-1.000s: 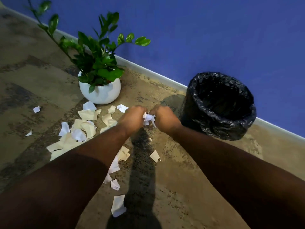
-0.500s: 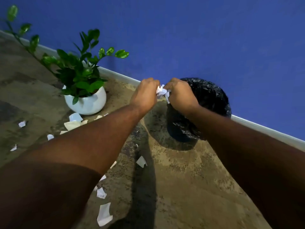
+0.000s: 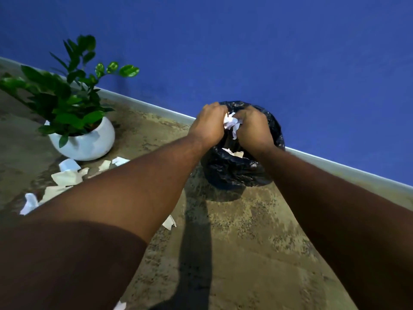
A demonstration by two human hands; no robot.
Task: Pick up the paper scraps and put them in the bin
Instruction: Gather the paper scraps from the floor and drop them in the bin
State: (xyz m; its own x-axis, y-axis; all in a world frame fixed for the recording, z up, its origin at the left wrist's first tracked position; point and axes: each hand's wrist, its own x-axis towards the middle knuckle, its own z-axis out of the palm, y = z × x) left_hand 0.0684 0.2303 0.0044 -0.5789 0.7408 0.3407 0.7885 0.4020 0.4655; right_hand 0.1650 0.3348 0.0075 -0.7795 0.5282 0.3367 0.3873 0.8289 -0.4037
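both hands moved from beside the bin to directly over its mouth vs half a second ago; a second ago they were down at floor level. left hand [image 3: 209, 126] and right hand [image 3: 252, 128] are clenched together around a wad of paper scraps [image 3: 231, 124], white edges poking out between the knuckles. bin [image 3: 234, 171] has a black liner and sits against the blue wall [image 3: 268, 52]; a few scraps already inside [image 3: 233, 152]. loose scraps still on the floor [image 3: 67, 176] near the white plant pot [image 3: 89, 145], one more [image 3: 169, 222] under the left forearm.
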